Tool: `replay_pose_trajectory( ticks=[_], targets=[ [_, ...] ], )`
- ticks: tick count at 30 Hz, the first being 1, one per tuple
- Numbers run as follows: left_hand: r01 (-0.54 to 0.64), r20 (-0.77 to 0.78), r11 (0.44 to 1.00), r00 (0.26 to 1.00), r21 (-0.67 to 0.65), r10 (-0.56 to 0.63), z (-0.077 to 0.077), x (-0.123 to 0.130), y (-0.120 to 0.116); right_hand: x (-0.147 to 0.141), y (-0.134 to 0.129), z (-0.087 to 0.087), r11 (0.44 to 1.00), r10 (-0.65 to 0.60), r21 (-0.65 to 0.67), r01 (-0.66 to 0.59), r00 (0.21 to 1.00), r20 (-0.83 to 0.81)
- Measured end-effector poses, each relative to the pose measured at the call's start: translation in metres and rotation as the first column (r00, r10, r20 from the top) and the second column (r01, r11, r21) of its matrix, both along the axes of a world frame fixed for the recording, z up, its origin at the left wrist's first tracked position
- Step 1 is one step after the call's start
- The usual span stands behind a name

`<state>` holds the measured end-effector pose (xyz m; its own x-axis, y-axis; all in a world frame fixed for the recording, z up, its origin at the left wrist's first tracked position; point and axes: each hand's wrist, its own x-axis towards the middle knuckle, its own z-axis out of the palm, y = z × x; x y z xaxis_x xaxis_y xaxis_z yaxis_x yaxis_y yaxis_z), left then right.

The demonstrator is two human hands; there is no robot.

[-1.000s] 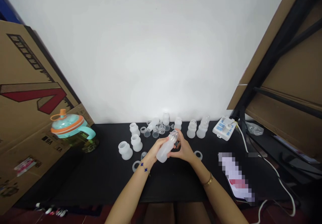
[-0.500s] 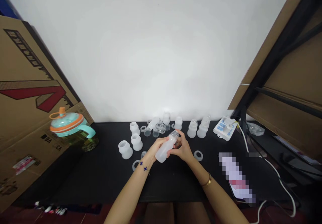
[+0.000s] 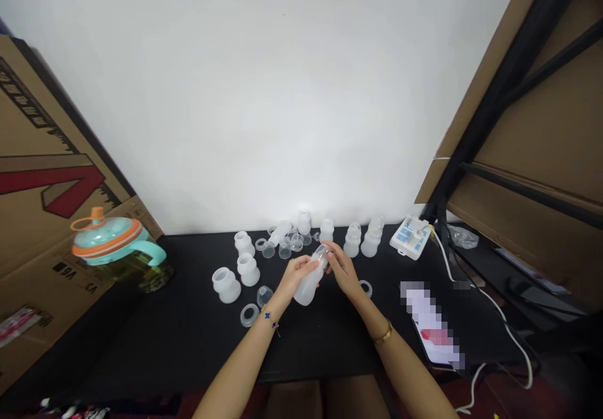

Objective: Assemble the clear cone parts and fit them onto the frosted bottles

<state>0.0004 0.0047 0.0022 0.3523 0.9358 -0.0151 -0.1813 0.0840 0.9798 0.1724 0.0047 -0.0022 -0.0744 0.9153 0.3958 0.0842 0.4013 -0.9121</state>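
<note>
A translucent white baby bottle [image 3: 307, 288] is tilted in front of me, its clear domed top pointing up and to the right. My left hand [image 3: 294, 276] is closed around the bottle's body. At the upper end, the fingers of my right hand [image 3: 343, 271] close on the clear cap [image 3: 321, 255]. Left of my left wrist lie a white ring [image 3: 249, 315] and a clear dome cap [image 3: 264, 295]. Another ring [image 3: 365, 288] lies just right of my right wrist.
Open white bottle bodies [image 3: 227, 285] stand at left. Clear caps [image 3: 284, 249] and rings are scattered toward the wall. Two capped bottles [image 3: 352, 240] stand at right, near a power strip [image 3: 410, 238], a cable and a phone [image 3: 433, 328]. A large jug [image 3: 117, 249] stands far left.
My right hand has turned, its fingers drawing together over the cap instead of spreading along the bottle's side. The left hand keeps its grip. The whole view has shifted slightly.
</note>
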Motion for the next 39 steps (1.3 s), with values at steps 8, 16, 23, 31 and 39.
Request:
replay_pose_trajectory(
  ticks=[8,16,23,31,39],
  targets=[
    [-0.235,-0.199,0.892,0.923,0.385,0.329,0.000,0.003,-0.005,-0.005,0.007,-0.003,0.988,-0.051,-0.151,0.018,0.975,-0.216],
    [-0.231,-0.344,0.810,0.817,0.539,0.462,-0.001,0.005,-0.007,-0.005,0.004,0.002,0.985,-0.116,-0.145,0.092,0.979,-0.165],
    [-0.160,-0.362,0.820,0.839,0.549,0.406,-0.002,0.006,-0.007,0.004,0.002,0.001,0.971,-0.237,-0.045,0.234,0.967,-0.090],
    [-0.154,-0.363,0.835,0.848,0.529,0.386,-0.003,0.007,-0.009,0.025,0.003,0.016,0.852,-0.499,0.181,0.491,0.867,-0.005],
    [-0.135,-0.445,0.810,0.778,0.571,0.443,-0.009,0.005,-0.007,0.047,0.008,0.023,0.679,-0.712,0.380,0.628,0.690,0.130]
  ],
)
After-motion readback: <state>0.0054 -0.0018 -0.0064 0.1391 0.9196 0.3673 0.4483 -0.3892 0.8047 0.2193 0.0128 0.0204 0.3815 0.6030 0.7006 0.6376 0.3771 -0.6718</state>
